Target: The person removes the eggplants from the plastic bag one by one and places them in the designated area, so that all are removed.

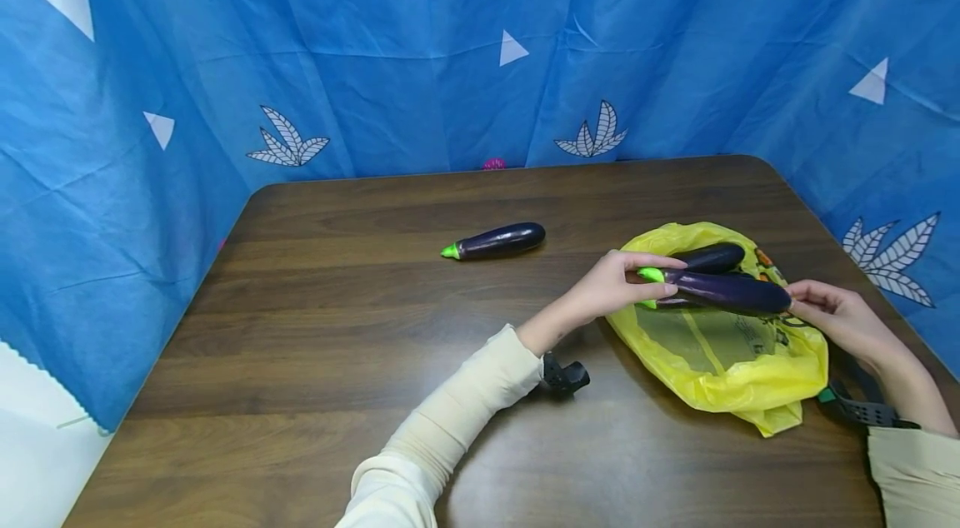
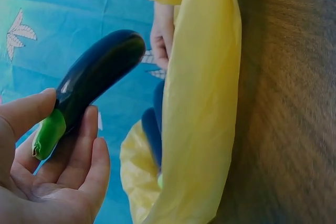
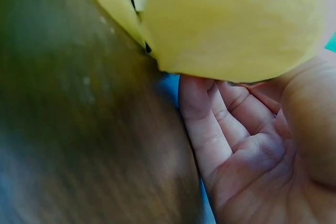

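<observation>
No words, label, brand or number can be read, as the faint dark print (image 1: 753, 336) on the bag (image 1: 795, 370), just left of the right hand (image 1: 843, 316), is too blurred to make out.

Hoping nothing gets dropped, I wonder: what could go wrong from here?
The held eggplant might slip: the left hand grips it by its green end, leaving the rest unsupported. The bag could sag shut, being thin and held at one side by the right hand. The lone eggplant, rounded, might roll if bumped.
</observation>
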A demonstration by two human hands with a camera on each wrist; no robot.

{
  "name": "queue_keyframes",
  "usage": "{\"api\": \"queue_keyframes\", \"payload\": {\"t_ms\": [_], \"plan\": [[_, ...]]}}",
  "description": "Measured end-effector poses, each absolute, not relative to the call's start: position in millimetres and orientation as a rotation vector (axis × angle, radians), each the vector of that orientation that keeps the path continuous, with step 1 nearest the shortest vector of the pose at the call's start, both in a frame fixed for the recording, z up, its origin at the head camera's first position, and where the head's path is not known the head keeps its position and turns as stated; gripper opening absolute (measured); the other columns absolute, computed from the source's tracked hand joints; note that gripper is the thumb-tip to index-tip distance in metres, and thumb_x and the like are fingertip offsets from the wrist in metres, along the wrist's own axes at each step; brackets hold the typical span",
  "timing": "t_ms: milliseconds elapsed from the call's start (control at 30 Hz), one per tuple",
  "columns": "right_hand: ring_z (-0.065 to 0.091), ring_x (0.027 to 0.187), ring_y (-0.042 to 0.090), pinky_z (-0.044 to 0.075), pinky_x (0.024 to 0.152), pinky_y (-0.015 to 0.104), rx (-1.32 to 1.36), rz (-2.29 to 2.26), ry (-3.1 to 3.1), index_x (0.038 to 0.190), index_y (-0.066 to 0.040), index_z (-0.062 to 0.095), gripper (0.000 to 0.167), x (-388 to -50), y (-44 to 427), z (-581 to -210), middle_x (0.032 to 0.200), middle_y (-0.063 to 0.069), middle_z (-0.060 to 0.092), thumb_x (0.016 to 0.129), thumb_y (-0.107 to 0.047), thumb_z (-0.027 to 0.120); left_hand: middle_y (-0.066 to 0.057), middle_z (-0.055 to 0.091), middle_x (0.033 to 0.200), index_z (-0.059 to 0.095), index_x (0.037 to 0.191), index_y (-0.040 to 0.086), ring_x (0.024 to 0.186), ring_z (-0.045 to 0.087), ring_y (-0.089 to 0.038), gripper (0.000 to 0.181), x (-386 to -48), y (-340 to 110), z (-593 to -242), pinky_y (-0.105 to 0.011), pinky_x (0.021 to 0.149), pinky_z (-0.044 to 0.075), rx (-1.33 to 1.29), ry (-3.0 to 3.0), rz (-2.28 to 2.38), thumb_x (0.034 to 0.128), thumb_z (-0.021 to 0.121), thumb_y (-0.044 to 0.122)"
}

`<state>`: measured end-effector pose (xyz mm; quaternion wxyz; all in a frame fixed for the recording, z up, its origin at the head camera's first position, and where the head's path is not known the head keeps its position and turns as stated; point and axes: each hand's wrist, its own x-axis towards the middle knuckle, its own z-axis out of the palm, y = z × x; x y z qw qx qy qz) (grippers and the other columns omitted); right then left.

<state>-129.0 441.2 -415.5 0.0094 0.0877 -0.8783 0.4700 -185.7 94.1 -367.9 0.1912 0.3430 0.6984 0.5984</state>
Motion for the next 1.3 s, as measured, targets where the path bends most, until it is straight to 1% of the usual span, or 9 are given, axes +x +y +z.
{"api": "queue_keyframes", "payload": {"t_ms": [133, 167, 233, 367, 500, 700, 967, 1200, 1300], "plan": [[0.057, 0.073, 0.001, 0.044, 0.063, 0.012, 0.247, 1.465, -2.763, 0.096, -0.017, 0.064, 0.02, -129.8, 441.5, -415.8, 0.083, -0.012, 0.063, 0.096, -0.002, 0.05, -0.022, 0.061, 0.079, 0.062, 0.124, 0.008, 0.064, 0.054, -0.039, 0.035, -187.9, 87.1, -364.0, -0.034, 0.058, 0.047, 0.956, 1.91, 1.729, 0.0902, 0.064, 0.013], [0.058, 0.074, 0.001, 0.044, 0.063, 0.012, 0.244, 1.466, -2.768, 0.096, -0.014, 0.064, 0.018, -130.0, 441.7, -416.1, 0.084, -0.012, 0.064, 0.096, -0.002, 0.051, -0.019, 0.062, 0.082, 0.062, 0.124, 0.008, 0.068, 0.055, -0.039, 0.035, -188.6, 85.4, -363.1, -0.035, 0.06, 0.047, 0.955, 1.908, 1.736, 0.09, 0.064, 0.012], [0.058, 0.077, -0.001, 0.043, 0.065, 0.011, 0.25, 1.471, -2.774, 0.098, -0.009, 0.064, 0.015, -130.3, 442.1, -416.4, 0.087, -0.013, 0.064, 0.096, -0.003, 0.051, -0.014, 0.064, 0.088, 0.062, 0.124, 0.007, 0.067, 0.054, -0.036, 0.035, -190.1, 81.2, -361.3, -0.034, 0.061, 0.047, 0.963, 1.919, 1.738, 0.0899, 0.065, 0.012], [0.057, 0.081, -0.004, 0.043, 0.067, 0.01, 0.275, 1.469, -2.774, 0.103, -0.004, 0.064, 0.014, -131.2, 441.2, -415.9, 0.092, -0.016, 0.064, 0.096, -0.003, 0.051, 0.001, 0.064, 0.1, 0.062, 0.124, 0.006, 0.065, 0.052, -0.017, 0.034, -192.1, 70.0, -354.7, -0.023, 0.059, 0.044, 0.971, 1.979, 1.725, 0.0898, 0.065, 0.011], [0.056, 0.081, -0.005, 0.042, 0.067, 0.01, 0.271, 1.459, -2.783, 0.103, -0.005, 0.064, 0.015, -131.5, 440.2, -414.5, 0.092, -0.017, 0.063, 0.097, -0.004, 0.051, 0.0, 0.063, 0.105, 0.06, 0.124, 0.001, 0.07, 0.054, -0.008, 0.034, -186.1, 51.9, -335.6, -0.019, 0.063, 0.045, 0.947, 2.017, 1.717, 0.0901, 0.063, 0.007], [0.056, 0.081, -0.005, 0.042, 0.067, 0.009, 0.254, 1.474, -2.774, 0.102, -0.005, 0.065, 0.015, -129.6, 440.1, -414.8, 0.09, -0.016, 0.064, 0.096, -0.003, 0.051, -0.005, 0.063, 0.11, 0.06, 0.122, -0.004, 0.071, 0.053, -0.008, 0.033, -179.8, 28.3, -318.7, -0.02, 0.065, 0.046, 0.947, 2.081, 1.706, 0.0901, 0.061, 0.003], [0.057, 0.082, -0.005, 0.042, 0.067, 0.01, 0.275, 1.496, -2.758, 0.102, -0.005, 0.065, 0.016, -129.4, 440.7, -415.8, 0.091, -0.015, 0.064, 0.096, -0.002, 0.05, -0.003, 0.063, 0.096, 0.061, 0.125, 0.005, 0.065, 0.05, -0.011, 0.037, -199.6, 8.6, -351.0, -0.022, 0.058, 0.042, 0.944, 2.127, 1.705, 0.0899, 0.065, 0.014], [0.057, 0.082, -0.005, 0.043, 0.068, 0.01, 0.275, 1.489, -2.754, 0.103, -0.006, 0.064, 0.015, -129.7, 439.5, -415.8, 0.091, -0.016, 0.064, 0.096, -0.004, 0.051, -0.002, 0.061, 0.108, 0.062, 0.124, 0.006, 0.072, 0.057, -0.019, 0.037, -200.1, -14.2, -354.4, -0.026, 0.065, 0.049, 0.892, 2.193, 1.712, 0.0894, 0.066, 0.016], [0.057, 0.082, -0.005, 0.043, 0.067, 0.01, 0.268, 1.495, -2.758, 0.103, -0.005, 0.064, 0.015, -129.4, 440.2, -416.1, 0.092, -0.015, 0.064, 0.097, -0.004, 0.05, -0.004, 0.06, 0.106, 0.061, 0.125, 0.004, 0.073, 0.057, -0.02, 0.037, -200.5, -24.0, -357.2, -0.028, 0.066, 0.049, 0.867, 2.194, 1.729, 0.0894, 0.066, 0.015]]}}
